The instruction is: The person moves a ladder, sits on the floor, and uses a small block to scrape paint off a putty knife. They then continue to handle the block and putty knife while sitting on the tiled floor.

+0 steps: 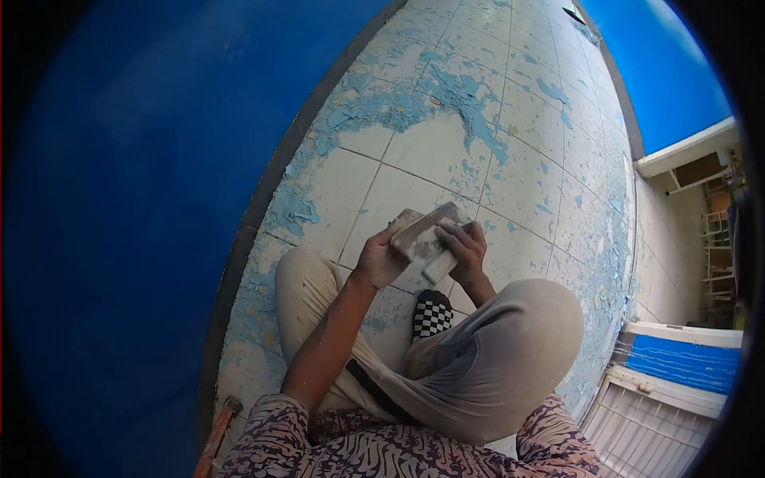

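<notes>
Both hands are in front of my crossed legs, over the tiled floor. My left hand point(384, 258) is closed round the left side of a flat, rectangular, dusty grey-brown block point(421, 230). On its right side the fingers of my right hand point(468, 248) are curled over the top face, and whitish dust coats the block and fingers. A pale narrow piece point(438, 268) sticks out below the right fingers, partly hidden by them. Just under the hands a black-and-white checked shoe point(433, 315) shows between my legs.
Light blue paint flakes point(382, 110) lie scattered over the white tiles point(426, 159). A blue wall point(143, 223) with a dark skirting strip point(263, 197) runs along the left. An orange-red handled tool point(215, 438) is at lower left. A white barred gate point(645, 426) stands at lower right.
</notes>
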Demonstrator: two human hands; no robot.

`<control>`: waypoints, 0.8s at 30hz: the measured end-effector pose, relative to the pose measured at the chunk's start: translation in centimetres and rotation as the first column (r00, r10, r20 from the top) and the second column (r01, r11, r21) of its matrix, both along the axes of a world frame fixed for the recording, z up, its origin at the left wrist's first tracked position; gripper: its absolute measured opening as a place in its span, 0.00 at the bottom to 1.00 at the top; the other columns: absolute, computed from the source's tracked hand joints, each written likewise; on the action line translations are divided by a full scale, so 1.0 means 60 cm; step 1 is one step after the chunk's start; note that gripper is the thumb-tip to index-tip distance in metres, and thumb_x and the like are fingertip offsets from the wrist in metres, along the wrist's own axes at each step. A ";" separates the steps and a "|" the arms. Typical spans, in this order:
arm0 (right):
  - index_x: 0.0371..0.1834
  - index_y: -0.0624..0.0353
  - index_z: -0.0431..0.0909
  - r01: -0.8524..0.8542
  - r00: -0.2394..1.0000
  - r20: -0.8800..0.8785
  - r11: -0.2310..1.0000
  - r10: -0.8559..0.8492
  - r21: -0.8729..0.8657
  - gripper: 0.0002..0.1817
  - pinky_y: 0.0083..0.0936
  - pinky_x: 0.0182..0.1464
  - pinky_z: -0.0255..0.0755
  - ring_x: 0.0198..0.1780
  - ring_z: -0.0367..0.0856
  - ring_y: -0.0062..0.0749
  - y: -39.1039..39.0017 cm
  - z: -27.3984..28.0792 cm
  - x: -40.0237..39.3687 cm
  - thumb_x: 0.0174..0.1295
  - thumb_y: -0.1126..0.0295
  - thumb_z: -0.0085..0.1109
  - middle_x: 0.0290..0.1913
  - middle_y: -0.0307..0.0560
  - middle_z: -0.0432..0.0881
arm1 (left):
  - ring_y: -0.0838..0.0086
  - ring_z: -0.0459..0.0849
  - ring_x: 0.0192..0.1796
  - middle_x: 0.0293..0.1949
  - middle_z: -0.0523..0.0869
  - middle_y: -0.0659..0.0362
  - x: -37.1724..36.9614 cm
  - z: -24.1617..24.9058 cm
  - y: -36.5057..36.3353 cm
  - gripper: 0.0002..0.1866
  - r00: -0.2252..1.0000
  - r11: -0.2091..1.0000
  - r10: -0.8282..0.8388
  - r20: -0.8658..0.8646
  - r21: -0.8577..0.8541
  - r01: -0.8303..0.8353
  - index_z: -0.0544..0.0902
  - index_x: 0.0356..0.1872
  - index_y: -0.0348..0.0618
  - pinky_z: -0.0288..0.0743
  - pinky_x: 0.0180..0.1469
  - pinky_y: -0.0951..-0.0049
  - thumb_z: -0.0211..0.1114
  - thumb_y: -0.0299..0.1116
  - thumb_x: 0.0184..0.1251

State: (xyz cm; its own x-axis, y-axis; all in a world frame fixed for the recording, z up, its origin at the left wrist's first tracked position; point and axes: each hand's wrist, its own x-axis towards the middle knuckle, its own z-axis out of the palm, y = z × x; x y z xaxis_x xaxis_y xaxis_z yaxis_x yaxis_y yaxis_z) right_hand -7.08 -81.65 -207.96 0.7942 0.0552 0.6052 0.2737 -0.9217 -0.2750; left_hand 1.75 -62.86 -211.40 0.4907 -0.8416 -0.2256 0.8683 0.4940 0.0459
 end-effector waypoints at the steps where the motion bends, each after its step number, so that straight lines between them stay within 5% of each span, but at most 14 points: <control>1: 0.48 0.55 0.88 -0.008 1.000 -0.001 1.000 0.008 0.001 0.19 0.33 0.41 0.75 0.38 0.79 0.37 0.004 -0.003 -0.001 0.49 0.69 0.71 0.50 0.44 0.89 | 0.60 0.80 0.66 0.65 0.80 0.47 0.001 -0.012 0.007 0.27 1.000 1.000 0.008 -0.001 0.001 -0.008 0.71 0.70 0.35 0.72 0.70 0.57 0.48 0.47 0.83; 4: 0.46 0.58 0.89 -0.227 0.970 0.061 0.968 0.234 -0.108 0.18 0.32 0.39 0.73 0.35 0.76 0.37 0.025 0.003 -0.020 0.48 0.69 0.72 0.47 0.47 0.90 | 0.58 0.79 0.67 0.67 0.78 0.47 0.009 -0.005 0.021 0.28 0.998 0.995 -0.049 0.047 -0.088 0.053 0.69 0.72 0.37 0.72 0.70 0.57 0.48 0.47 0.83; 11: 0.46 0.59 0.87 -0.029 0.998 0.053 0.996 0.034 -0.089 0.20 0.32 0.39 0.75 0.36 0.78 0.36 -0.005 -0.007 -0.008 0.46 0.71 0.71 0.47 0.45 0.89 | 0.59 0.79 0.67 0.67 0.78 0.48 0.009 -0.007 0.013 0.27 0.997 0.998 0.016 0.072 0.065 -0.020 0.69 0.72 0.40 0.71 0.71 0.56 0.49 0.46 0.83; 15: 0.47 0.60 0.87 -0.221 0.969 0.084 0.965 0.234 -0.138 0.23 0.35 0.40 0.75 0.37 0.78 0.36 -0.021 -0.012 -0.010 0.41 0.71 0.72 0.47 0.46 0.88 | 0.60 0.79 0.67 0.66 0.79 0.49 0.005 -0.015 0.015 0.26 0.997 0.999 -0.054 0.054 0.004 0.054 0.69 0.72 0.41 0.69 0.73 0.57 0.49 0.46 0.83; 18: 0.44 0.59 0.87 0.015 1.000 -0.026 0.999 -0.016 -0.052 0.20 0.36 0.41 0.75 0.39 0.78 0.36 -0.034 -0.011 0.005 0.43 0.71 0.71 0.44 0.45 0.88 | 0.61 0.79 0.67 0.65 0.80 0.49 0.002 -0.005 0.007 0.26 0.995 1.000 0.016 0.099 0.024 -0.019 0.70 0.71 0.40 0.69 0.73 0.58 0.50 0.46 0.82; 21: 0.46 0.60 0.86 -0.116 0.978 0.150 0.974 0.146 -0.193 0.22 0.36 0.43 0.75 0.41 0.79 0.39 0.002 -0.023 -0.018 0.42 0.70 0.71 0.44 0.45 0.87 | 0.62 0.78 0.68 0.65 0.80 0.48 0.016 -0.006 0.024 0.27 0.991 1.000 0.002 0.133 0.028 -0.006 0.70 0.71 0.38 0.69 0.73 0.59 0.51 0.46 0.82; 24: 0.45 0.62 0.86 -0.102 0.989 0.086 0.978 0.119 -0.180 0.21 0.34 0.41 0.76 0.38 0.79 0.40 -0.021 -0.026 -0.014 0.43 0.70 0.71 0.45 0.45 0.87 | 0.61 0.77 0.69 0.66 0.79 0.48 0.006 -0.007 0.017 0.27 0.994 0.998 -0.028 0.109 0.052 0.022 0.70 0.70 0.36 0.69 0.72 0.59 0.51 0.46 0.82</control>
State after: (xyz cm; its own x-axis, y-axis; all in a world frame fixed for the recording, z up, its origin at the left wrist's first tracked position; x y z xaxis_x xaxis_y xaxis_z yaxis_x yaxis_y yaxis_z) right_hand -7.92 -82.92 -209.53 0.7160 0.2512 0.6513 0.3940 -0.9156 -0.0800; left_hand 2.09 -61.85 -211.82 0.4936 -0.8429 -0.2142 0.8688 0.4668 0.1653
